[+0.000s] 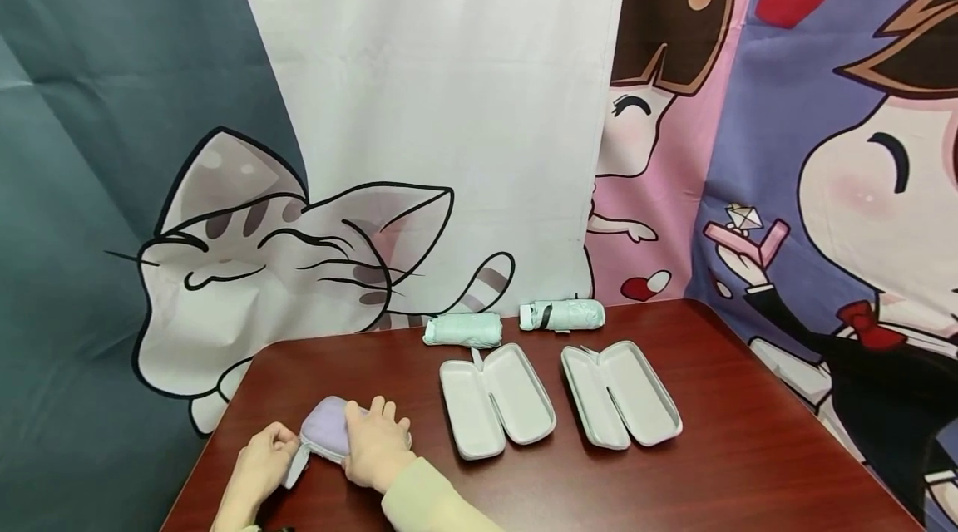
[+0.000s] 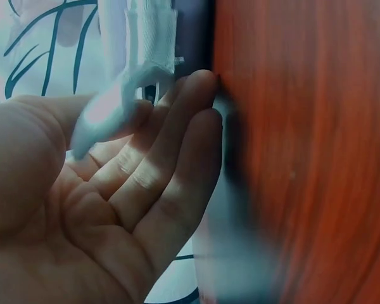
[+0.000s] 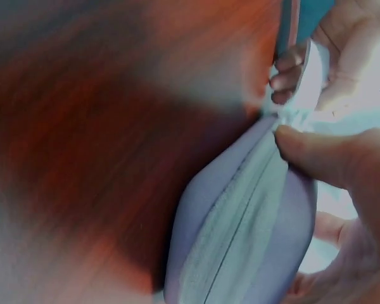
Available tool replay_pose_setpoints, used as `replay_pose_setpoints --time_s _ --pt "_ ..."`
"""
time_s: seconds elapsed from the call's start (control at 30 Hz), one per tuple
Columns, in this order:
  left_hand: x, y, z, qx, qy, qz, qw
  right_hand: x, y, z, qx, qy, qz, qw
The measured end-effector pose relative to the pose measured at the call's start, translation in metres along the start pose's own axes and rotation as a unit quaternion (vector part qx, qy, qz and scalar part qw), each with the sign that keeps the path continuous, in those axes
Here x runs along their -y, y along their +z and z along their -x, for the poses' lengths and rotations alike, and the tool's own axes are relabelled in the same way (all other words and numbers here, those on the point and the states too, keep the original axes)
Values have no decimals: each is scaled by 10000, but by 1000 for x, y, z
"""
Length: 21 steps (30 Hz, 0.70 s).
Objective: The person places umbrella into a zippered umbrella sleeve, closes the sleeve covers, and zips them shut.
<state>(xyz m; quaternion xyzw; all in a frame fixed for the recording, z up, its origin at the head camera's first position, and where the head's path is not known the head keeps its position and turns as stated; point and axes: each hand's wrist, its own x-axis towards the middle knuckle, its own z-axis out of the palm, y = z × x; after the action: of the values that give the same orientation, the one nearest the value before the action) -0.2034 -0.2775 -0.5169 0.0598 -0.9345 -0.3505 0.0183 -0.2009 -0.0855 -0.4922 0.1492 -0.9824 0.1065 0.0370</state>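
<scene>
A closed lilac zip case (image 1: 326,427) lies at the left of the table, its pale zip (image 3: 237,221) running along the side in the right wrist view. My right hand (image 1: 377,442) grips the case from above, the thumb pressing near the zip's end. At the case's near left end, my left hand (image 1: 260,464) has thumb and forefinger pinched together at the zipper pull, which the fingers partly hide. A pale wrist strap (image 1: 297,467) hangs from that end, passing over the left thumb in the left wrist view.
Two open pale grey cases (image 1: 473,411) (image 1: 627,399) lie right of the hands. Behind them are two mint-green wrapped rolls (image 1: 464,330) (image 1: 563,315). A cartoon-printed curtain (image 1: 449,100) hangs along the brown table's (image 1: 599,490) back edge.
</scene>
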Motion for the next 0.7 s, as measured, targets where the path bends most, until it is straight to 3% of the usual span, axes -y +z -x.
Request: replay_pose_setpoints --time_s 0.2,0.33,0.5,0.7 --pt "-1 5 -2 51 -70 218 9997 0 3 -1 -145 85 -85 9998" --pt "-2 6 -6 198 -202 446 9986 -10 -2 -3 154 -126 -529 9984" --pt "-6 6 -6 197 -219 381 9988 -20 -6 -3 450 -241 -1252 9908" --pt "-10 8 -7 29 -106 376 9992 -16 -2 -2 190 -55 -1516 9882"
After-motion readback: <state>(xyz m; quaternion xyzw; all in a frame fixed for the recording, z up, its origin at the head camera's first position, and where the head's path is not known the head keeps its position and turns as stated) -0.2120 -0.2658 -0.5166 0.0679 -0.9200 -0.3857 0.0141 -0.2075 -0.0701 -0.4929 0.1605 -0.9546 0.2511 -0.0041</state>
